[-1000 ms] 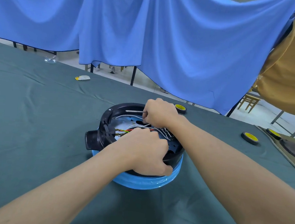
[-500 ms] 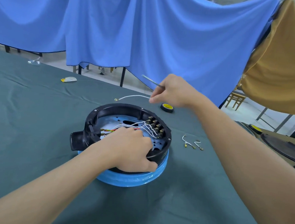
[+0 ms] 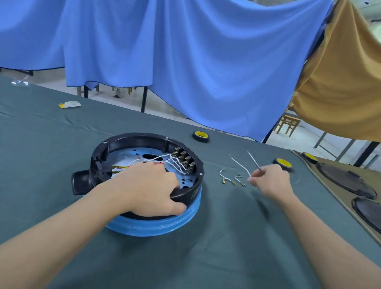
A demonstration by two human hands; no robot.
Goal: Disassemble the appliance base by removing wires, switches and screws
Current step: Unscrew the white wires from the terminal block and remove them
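Appliance base (image 3: 139,144) lies under left-hand fingers (image 3: 170,184); right hand (image 3: 271,180) pinches white wire (image 3: 240,165).

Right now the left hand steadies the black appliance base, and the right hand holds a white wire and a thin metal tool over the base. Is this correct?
Not quite. The head view shows the right hand holding the white wire and thin metal tool over the green cloth, beside the black appliance base, not over it. The left hand does steady the base.

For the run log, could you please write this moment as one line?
left hand: grips appliance base rim | right hand: holds white wire and metal tool over table | loose wires: on cloth
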